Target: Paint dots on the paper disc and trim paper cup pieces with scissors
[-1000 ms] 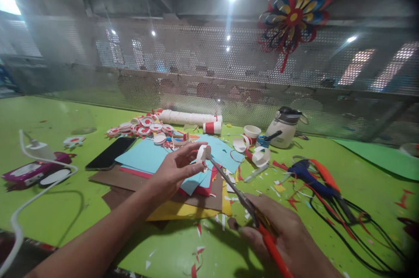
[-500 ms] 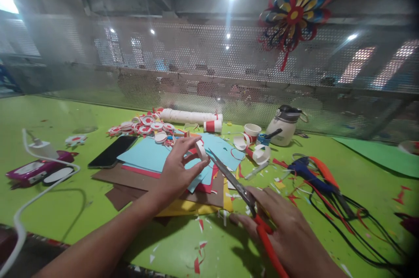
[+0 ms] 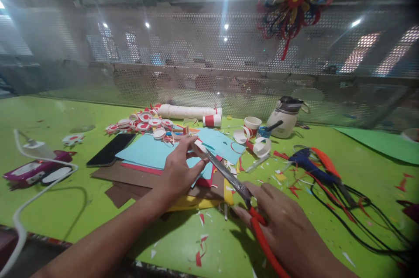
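- Left hand (image 3: 178,172): fingertips pinched on a small curled white-and-red paper strip (image 3: 200,147), above the flat blue card sheets (image 3: 153,152).
- Right hand (image 3: 288,230): closed around red-handled scissors (image 3: 244,197); slim metal blades meet the strip.
- Surround: glossy green table (image 3: 65,208), littered with paper scraps.

Table (image 3: 49,208) lime green, scissors (image 3: 248,212) red-handled with steel blades. Paper stack (image 3: 147,156): light blue over red, brown, yellow. Discs (image 3: 140,123) near far edge red-and-white; phone (image 3: 110,149) black.
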Demonstrator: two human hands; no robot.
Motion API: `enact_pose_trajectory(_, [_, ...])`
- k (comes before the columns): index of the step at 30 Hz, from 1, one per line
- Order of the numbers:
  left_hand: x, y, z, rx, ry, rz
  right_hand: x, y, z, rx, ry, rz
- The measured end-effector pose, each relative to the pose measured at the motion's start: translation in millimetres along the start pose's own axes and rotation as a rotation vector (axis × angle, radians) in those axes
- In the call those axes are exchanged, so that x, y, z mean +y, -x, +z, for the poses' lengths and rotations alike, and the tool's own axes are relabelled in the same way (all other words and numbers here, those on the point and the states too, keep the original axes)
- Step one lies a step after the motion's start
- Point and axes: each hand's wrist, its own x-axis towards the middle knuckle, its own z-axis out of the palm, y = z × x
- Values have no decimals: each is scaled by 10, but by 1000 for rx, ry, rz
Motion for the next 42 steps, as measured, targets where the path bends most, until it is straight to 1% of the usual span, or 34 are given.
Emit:
enact_pose_trajectory(3, [15, 13, -14, -3, -45, 28, 11, 9, -2, 24, 47, -35])
enact_pose_trajectory(7, [19, 38, -20, -8, -53, 34, 21, 26, 10, 46, 97, -68])
enact_pose_trajectory(13, [32, 34, 2, 23, -65, 43, 55, 35, 5, 57, 139, -68])
enact_pose_trajectory(18, [51, 42, 7, 30, -2, 21, 60, 19, -55, 70, 145, -86])
enact_pose_trajectory(23, [59, 80, 25, 27, 81, -2, 48, 7, -103, 114, 188, -117])
enact_pose_trajectory(31, [73, 93, 41, 18, 166, -21, 33, 8, -153, 133, 193, -144])
enact_pose_trajectory(37, [103, 96, 37, 14, 175, -14, 41, -1, -148, 183, 192, -224])
enact_pose_trajectory(42, [144, 91, 36, 17, 184, -40, 45, 19, -138, 184, 189, -220])
